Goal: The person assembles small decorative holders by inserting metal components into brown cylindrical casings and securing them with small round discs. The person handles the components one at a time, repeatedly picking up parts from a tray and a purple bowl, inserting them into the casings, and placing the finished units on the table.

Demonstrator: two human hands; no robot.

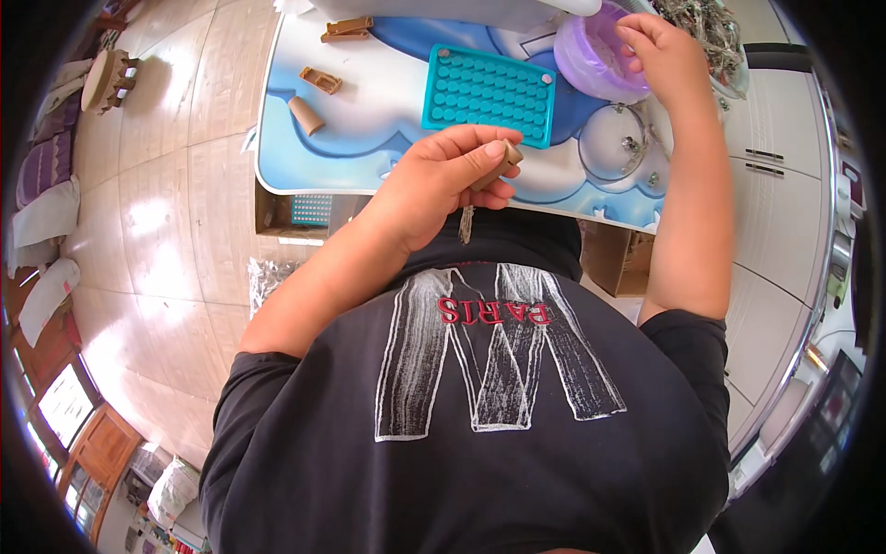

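My left hand is closed round a small brown plastic piece, held over the table's near edge. A thin bundle of pale strands hangs below that hand. My right hand is over the right side of a purple basin, thumb and fingers drawn together; what they hold, if anything, is too small to make out. Beyond my left hand lies a teal tray with rows of round cups and a small pale bit at each of two corners.
On the blue-and-white table lie a brown tapered tube and other brown pieces. A clear round dish with small metallic bits sits at right. Tangled strands fill a container beyond the basin. White cabinets stand at right.
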